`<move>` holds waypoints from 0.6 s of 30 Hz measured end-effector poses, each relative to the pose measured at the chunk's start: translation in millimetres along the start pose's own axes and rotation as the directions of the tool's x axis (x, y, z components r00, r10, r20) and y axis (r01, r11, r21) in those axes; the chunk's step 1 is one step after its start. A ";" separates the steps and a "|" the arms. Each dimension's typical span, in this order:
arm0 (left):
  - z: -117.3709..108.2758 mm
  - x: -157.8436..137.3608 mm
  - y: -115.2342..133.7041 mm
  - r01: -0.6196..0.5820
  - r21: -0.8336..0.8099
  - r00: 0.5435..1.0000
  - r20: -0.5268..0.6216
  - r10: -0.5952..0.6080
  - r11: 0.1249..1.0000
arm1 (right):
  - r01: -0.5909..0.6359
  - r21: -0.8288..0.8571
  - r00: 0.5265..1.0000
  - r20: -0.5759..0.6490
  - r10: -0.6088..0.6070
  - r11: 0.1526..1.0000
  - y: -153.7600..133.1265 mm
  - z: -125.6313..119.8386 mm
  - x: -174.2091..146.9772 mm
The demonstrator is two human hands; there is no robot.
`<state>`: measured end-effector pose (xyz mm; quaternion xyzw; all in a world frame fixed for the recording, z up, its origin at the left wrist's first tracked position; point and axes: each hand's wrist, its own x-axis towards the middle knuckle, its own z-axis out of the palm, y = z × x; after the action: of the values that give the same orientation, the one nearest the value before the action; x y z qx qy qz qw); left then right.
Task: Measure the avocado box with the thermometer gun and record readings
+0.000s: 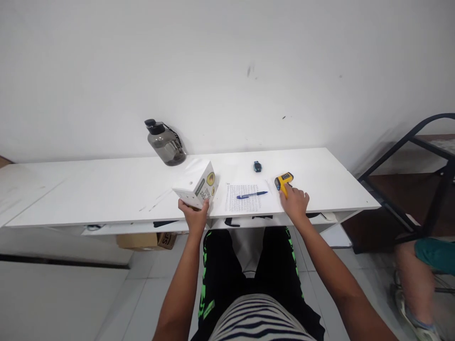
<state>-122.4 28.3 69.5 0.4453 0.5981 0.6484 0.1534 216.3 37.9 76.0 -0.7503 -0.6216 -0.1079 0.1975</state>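
Observation:
My left hand [195,216] is closed around the lower end of a white carton [197,188] with avocado pictures and printed lettering on its side. The carton is tilted near the front edge of the white desk. On the right, my right hand [296,202] grips the handle of a yellow infrared thermometer gun [284,180], whose body lies at the desktop. Between my hands rests a sheet of paper [245,205] covered in handwriting. A blue pen [252,194] lies across it. Behind the paper sits a small dark watch-like device [257,166].
A grey translucent water bottle [166,143] with a black cap stands by the wall on the white desk [88,189]. Under the desk is a cardboard box [145,240]. A black metal frame [408,137] and another person's leg [414,274] are at the right.

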 end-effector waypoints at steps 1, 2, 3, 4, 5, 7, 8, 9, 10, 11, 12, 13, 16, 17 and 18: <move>0.2 -0.3 -0.7 -0.001 0.010 1.000 0.004 0.001 1.000 | 0.001 -0.017 1.000 0.000 -0.001 1.000 0.3 0.5 2.2; 0.2 -0.6 -1.6 -0.002 0.023 1.000 0.010 0.002 1.000 | 0.011 -0.034 1.000 0.001 -0.011 0.999 0.7 0.8 5.2; -0.1 -1.0 -2.3 -0.002 0.041 1.000 0.017 0.001 0.999 | 0.025 -0.050 1.000 0.006 -0.025 0.998 1.0 0.8 8.8; -0.9 -1.1 -3.0 0.000 0.068 1.000 0.024 -0.002 0.998 | 0.040 -0.065 0.999 0.017 -0.039 0.997 0.8 0.4 13.1; -2.0 -0.6 -3.4 0.005 0.106 1.000 0.030 -0.008 0.994 | 0.054 -0.079 0.998 0.032 -0.052 0.995 -0.2 -0.7 17.5; -5.4 3.2 -3.4 0.021 0.205 0.998 0.048 -0.032 0.978 | 0.094 -0.090 0.994 0.065 -0.089 0.991 -5.9 -4.6 25.6; -7.2 7.1 -2.9 0.033 0.260 0.997 0.060 -0.051 0.965 | 0.146 -0.082 0.987 0.086 -0.139 0.986 -10.9 -7.2 28.5; -8.7 12.5 -2.2 0.047 0.312 0.995 0.074 -0.073 0.949 | 0.228 -0.061 0.968 0.117 -0.220 0.972 -17.2 -9.8 30.4; -9.6 19.0 -1.1 0.060 0.358 0.991 0.088 -0.098 0.932 | 0.329 -0.029 0.934 0.157 -0.321 0.944 -24.6 -12.1 31.1; -9.6 26.1 0.5 0.070 0.397 0.988 0.100 -0.119 0.915 | 0.420 0.005 0.888 0.202 -0.413 0.907 -32.7 -13.6 30.7; -8.5 32.7 2.6 0.080 0.424 0.985 0.106 -0.138 0.902 | 0.482 0.032 0.843 0.254 -0.474 0.875 -40.9 -14.1 29.6; -6.1 37.9 5.4 0.091 0.439 0.984 0.099 -0.149 0.894 | 0.509 0.049 0.812 0.306 -0.497 0.860 -48.8 -13.4 28.0; 7.4 32.2 19.5 0.106 0.416 0.994 -0.012 -0.112 0.903 | 0.443 0.051 0.802 0.425 -0.420 0.895 -65.5 -6.4 23.5; 13.3 20.8 25.5 0.090 0.402 0.995 -0.068 -0.068 0.911 | 0.422 0.063 0.801 0.441 -0.404 0.905 -67.8 -3.6 22.9; 19.5 4.8 31.5 0.023 0.382 0.996 -0.093 0.014 0.924 | 0.405 0.085 0.805 0.439 -0.399 0.910 -68.4 -1.3 22.9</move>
<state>-99.8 36.8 97.9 0.4343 0.7207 0.5391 0.0367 154.4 67.8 97.6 -0.6073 -0.7939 0.0237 0.0172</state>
